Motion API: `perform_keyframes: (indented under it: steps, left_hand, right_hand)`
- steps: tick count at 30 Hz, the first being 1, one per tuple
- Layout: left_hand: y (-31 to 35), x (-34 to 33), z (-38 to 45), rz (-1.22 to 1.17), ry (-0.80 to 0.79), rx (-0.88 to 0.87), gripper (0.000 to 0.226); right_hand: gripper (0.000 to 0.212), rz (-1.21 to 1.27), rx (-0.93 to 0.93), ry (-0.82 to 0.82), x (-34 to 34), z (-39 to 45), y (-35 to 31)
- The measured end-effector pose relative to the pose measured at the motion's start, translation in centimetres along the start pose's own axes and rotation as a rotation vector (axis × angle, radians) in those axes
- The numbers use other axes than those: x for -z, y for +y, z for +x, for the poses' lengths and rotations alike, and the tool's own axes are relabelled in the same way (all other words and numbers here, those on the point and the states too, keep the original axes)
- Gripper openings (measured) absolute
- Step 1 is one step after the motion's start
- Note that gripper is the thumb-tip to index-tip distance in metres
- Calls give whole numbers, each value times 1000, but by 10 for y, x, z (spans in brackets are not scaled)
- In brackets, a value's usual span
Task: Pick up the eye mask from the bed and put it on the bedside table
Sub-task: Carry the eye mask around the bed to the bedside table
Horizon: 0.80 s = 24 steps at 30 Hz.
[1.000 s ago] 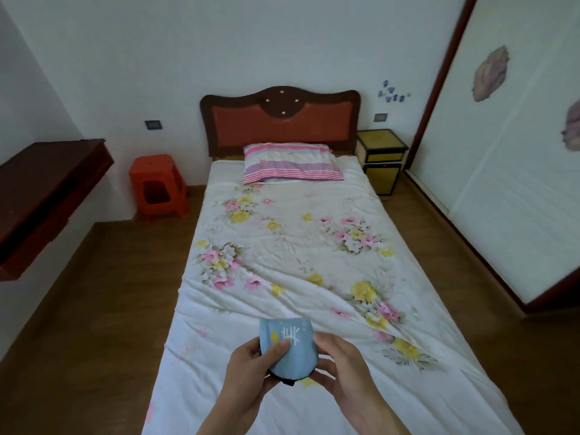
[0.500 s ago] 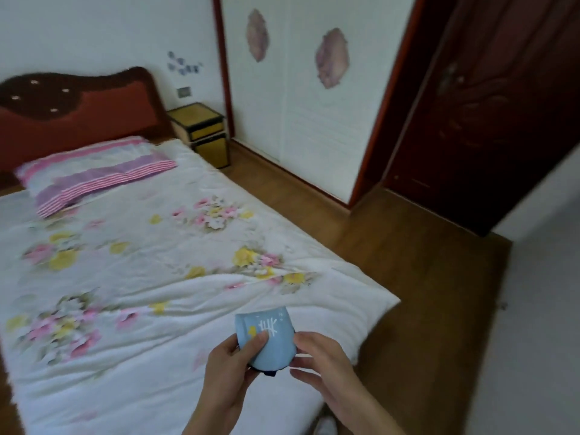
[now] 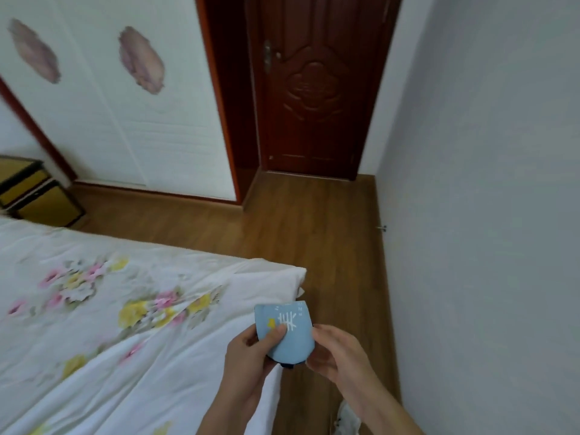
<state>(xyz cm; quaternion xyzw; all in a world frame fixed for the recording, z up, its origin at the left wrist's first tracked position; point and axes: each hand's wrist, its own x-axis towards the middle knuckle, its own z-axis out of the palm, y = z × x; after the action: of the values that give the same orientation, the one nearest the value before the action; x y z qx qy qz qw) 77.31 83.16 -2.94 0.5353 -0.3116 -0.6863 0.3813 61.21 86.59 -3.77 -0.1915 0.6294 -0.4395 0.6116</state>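
Note:
A folded light-blue eye mask (image 3: 290, 337) with a white printed mark and a small yellow spot is held up in front of me, over the foot corner of the bed (image 3: 94, 324). My left hand (image 3: 251, 356) grips its left side with the thumb on the front. My right hand (image 3: 335, 353) holds its right edge. The bedside table (image 3: 34, 193), yellow with dark trim, stands at the far left edge of view beside the head of the bed.
Brown wooden floor (image 3: 314, 233) runs along the right side of the bed to a dark red door (image 3: 314, 89). A white sliding wardrobe (image 3: 125, 120) lines the far side. A grey wall (image 3: 486, 215) is close on the right.
The view has swung right, from the whole bed to its foot corner, the door and the wall. Both hands keep hold of the eye mask in the same grip.

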Motion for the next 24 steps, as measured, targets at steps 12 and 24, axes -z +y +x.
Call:
perform_keyframes:
  steps: [12,24]
  left_hand:
    - [31,-153,115,78,-61,3,33]
    - [63,-263,215,62,-100,7,47]
  right_hand:
    - [58,164,70,-38,117,105,-88]
    - [75,242,119,-54,198,201,-169]
